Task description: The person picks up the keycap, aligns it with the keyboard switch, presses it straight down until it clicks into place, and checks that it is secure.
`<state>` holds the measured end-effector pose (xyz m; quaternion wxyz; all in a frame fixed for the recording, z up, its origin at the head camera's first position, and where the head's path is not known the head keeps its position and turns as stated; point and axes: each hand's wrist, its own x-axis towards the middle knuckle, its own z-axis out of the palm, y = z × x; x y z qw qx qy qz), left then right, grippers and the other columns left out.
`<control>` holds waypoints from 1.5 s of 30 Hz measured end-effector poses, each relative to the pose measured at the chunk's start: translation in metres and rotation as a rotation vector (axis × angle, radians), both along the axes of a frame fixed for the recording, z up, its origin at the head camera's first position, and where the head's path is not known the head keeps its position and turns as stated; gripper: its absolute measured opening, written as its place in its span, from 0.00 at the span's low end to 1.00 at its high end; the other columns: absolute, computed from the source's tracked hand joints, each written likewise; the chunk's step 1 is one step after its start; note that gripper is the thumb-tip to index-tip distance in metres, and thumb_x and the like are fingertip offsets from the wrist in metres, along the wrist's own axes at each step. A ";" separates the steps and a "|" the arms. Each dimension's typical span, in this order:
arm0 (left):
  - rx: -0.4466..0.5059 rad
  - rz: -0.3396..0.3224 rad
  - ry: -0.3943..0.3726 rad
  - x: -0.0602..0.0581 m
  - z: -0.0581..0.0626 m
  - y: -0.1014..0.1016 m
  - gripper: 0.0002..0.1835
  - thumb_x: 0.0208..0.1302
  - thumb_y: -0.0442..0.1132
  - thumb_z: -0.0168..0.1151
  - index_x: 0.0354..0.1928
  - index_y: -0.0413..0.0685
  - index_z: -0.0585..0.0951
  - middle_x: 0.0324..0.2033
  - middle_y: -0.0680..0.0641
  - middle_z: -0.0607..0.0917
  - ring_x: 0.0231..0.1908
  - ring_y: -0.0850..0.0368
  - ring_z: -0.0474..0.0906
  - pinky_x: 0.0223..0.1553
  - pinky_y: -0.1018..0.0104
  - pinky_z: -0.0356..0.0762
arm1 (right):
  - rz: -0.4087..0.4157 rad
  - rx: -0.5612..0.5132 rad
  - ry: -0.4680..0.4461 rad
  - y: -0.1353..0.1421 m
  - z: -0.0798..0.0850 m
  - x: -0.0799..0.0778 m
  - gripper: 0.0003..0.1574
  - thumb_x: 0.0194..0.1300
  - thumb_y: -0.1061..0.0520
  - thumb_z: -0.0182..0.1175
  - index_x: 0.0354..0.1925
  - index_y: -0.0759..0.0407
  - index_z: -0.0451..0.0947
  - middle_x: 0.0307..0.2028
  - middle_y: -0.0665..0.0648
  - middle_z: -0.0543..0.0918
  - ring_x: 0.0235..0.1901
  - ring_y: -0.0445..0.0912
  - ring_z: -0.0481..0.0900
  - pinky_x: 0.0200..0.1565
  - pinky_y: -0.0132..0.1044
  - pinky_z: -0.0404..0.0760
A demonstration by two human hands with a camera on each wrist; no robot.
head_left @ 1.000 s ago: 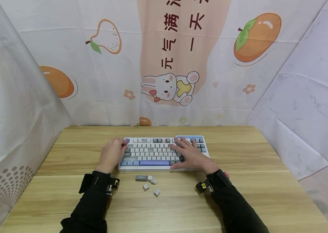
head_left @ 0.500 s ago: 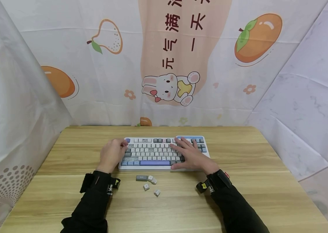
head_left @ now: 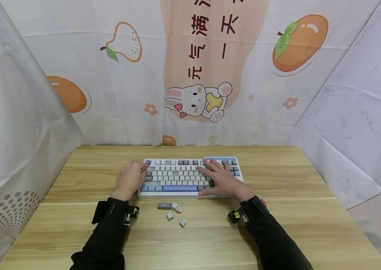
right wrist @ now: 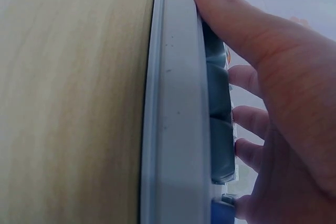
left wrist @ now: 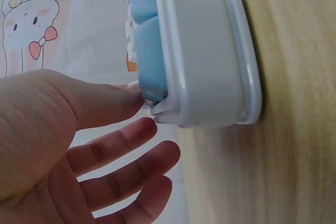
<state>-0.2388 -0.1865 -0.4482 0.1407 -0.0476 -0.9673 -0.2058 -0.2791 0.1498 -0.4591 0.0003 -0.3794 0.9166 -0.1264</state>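
A mechanical keyboard (head_left: pixel 176 174) with white, grey and blue keycaps and a purple space bar (head_left: pixel 180 188) lies on the wooden table. My left hand (head_left: pixel 128 180) is at its left edge, thumb and index finger pinched together on a keycap at the upper left end, just below the purple corner key (head_left: pixel 148 162). The fingertips mostly hide that keycap. In the left wrist view, my thumb (left wrist: pixel 113 103) reaches past blue keycaps (left wrist: pixel 151 59), other fingers loosely bent. My right hand (head_left: pixel 225 182) rests spread over the keyboard's right part, its thumb (right wrist: pixel 231 17) on the front rim.
In front of the keyboard lie a wide grey keycap (head_left: pixel 164 206) and several small pale ones, including one keycap (head_left: pixel 169 216) and another (head_left: pixel 182 222) nearer the person. A printed cloth (head_left: pixel 122 112) hangs behind the wooden table (head_left: pixel 278 232), and pale cloth flanks both sides.
My left fingertips shift slightly at the keyboard's upper left end. The right hand, the keyboard and the loose keycaps stay in place.
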 end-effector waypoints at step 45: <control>-0.201 -0.112 0.147 -0.004 -0.002 -0.001 0.12 0.58 0.34 0.65 0.44 0.42 0.85 0.39 0.41 0.85 0.37 0.43 0.79 0.35 0.49 0.78 | -0.006 0.011 -0.014 0.000 0.001 0.000 0.57 0.51 0.24 0.56 0.72 0.47 0.57 0.73 0.58 0.51 0.71 0.58 0.43 0.61 0.70 0.39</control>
